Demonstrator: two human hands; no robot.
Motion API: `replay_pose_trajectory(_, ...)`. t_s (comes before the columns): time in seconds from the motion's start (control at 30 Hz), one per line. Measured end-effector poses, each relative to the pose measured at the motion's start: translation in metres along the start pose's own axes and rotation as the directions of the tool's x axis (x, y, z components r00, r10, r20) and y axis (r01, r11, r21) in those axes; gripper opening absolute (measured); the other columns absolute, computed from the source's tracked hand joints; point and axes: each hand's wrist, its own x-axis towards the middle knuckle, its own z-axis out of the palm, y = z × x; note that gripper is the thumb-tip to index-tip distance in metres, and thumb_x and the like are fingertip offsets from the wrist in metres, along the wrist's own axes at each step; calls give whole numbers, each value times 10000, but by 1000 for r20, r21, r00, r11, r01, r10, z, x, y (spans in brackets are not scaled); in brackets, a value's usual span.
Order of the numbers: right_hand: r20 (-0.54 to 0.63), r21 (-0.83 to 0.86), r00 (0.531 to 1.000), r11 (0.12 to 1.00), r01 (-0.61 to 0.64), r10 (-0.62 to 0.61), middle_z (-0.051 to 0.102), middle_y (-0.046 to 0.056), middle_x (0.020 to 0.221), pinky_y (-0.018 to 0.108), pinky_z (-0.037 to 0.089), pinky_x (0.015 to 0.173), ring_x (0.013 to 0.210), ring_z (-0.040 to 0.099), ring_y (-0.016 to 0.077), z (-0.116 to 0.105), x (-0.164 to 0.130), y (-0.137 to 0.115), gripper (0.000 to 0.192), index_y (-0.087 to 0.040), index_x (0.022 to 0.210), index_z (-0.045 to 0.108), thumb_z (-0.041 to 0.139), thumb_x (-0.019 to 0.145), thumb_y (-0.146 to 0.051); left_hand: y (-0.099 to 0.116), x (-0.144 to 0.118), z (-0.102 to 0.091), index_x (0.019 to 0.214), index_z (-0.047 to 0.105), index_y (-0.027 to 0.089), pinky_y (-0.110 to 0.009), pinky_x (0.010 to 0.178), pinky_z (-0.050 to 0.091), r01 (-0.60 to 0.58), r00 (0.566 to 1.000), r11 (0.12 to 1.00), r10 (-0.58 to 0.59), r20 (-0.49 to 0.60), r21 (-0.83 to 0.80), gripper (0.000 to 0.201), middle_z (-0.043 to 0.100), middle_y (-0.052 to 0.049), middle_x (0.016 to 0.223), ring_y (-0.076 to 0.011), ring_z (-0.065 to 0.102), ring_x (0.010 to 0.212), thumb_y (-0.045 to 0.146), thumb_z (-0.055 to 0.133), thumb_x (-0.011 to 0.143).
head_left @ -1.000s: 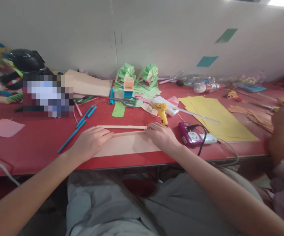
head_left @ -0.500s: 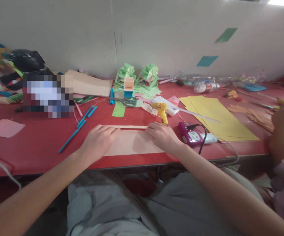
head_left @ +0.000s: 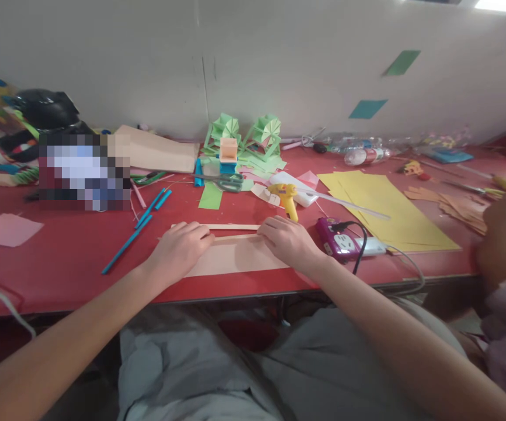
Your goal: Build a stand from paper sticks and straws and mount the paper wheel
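Observation:
A sheet of pale peach paper (head_left: 239, 255) lies near the front of the red table, with a narrow pale strip (head_left: 235, 227) along its far edge. I cannot make out whether the strip is folded from the sheet or separate. My left hand (head_left: 183, 245) has its fingers curled together over the far left edge of the paper, close to the strip. Over the right part of that edge, my right hand (head_left: 286, 240) grips with bent fingers, hiding the strip's right end. Both sets of fingertips are partly hidden.
Behind the hands are a yellow glue gun (head_left: 288, 202), scissors (head_left: 224, 181) and green paper models (head_left: 264, 137). A purple power strip (head_left: 338, 242) stands right of my right hand, near yellow sheets (head_left: 388, 210). Blue paper tubes (head_left: 128, 244) lie left. Another person's arm (head_left: 505, 234) is at far right.
My left hand has shifted slightly left and its fingers have moved on the edge, so the strip's left end now shows. My right hand stays nearly in place. The other person's hand has moved slightly.

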Motion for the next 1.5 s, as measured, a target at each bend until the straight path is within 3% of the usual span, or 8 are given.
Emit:
replay_pose_trajectory(0.37,-37,8,995,995,96,-96,707,83,1026,304,447,748,894,598,192,3,-17,-1,237,-175,1019,734,541,927,-74,-14,-21,16,1085,718,173,-325,723,526,-15,995,1000,15,-94,-3,338,734,-108,1072,-247,683,997,26,457,928)
replay_pose_trajectory(0.67,-254,174,966,981,86,-40,708,93,1070,330,511,831,952,640,199,-4,-19,4,336,-198,1019,739,451,929,-51,-19,-22,-2,1022,759,224,-396,936,524,6,1000,945,-13,-19,-327,270,729,-79,1159,-256,675,1083,241,504,935)
replay_pose_trajectory(0.87,-381,446,917,892,69,120,684,83,1098,403,521,901,1042,637,221,-16,2,0,284,-236,925,739,480,938,-122,-9,13,-24,1028,712,192,-358,856,558,253,963,428,-26,268,-868,382,739,-82,1087,-235,695,991,512,513,963)
replay_pose_trajectory(0.93,-393,501,907,862,74,150,674,80,1092,420,511,913,1059,630,228,-18,10,-4,260,-241,883,736,498,934,-148,-4,32,-17,1125,664,180,-369,835,571,307,951,185,-83,297,-933,397,727,-96,1088,-236,697,986,516,590,927)
replay_pose_trajectory(1.07,-426,538,887,838,91,177,648,74,1137,447,475,982,1116,601,233,-15,25,-9,233,-253,844,745,539,915,-169,4,71,3,1225,635,184,-401,904,560,309,951,-237,76,300,-921,438,695,-108,1167,-239,676,1076,434,707,872)
replay_pose_trajectory(1.23,-426,520,884,852,67,191,554,83,1392,485,430,1073,1299,516,253,-10,33,-8,267,-285,1109,732,569,921,-188,0,92,20,1043,702,140,-352,856,546,257,964,-389,45,261,-884,382,721,-73,990,-187,686,921,354,832,755)
replay_pose_trajectory(1.37,-398,592,851,805,-47,343,451,153,1510,517,390,1127,1412,414,288,-7,34,-6,571,-218,1439,501,650,896,-305,-7,87,28,976,709,140,-294,765,535,287,933,-411,-86,350,-865,365,712,-47,906,-146,672,798,379,846,736)
replay_pose_trajectory(1.5,-57,870,818,431,-241,573,614,186,1312,483,556,934,1197,613,311,-5,32,-5,719,-174,1441,441,721,822,-407,-7,82,29,934,708,141,-282,734,534,283,921,-417,-133,366,-864,379,706,-38,867,-145,664,773,391,872,700)
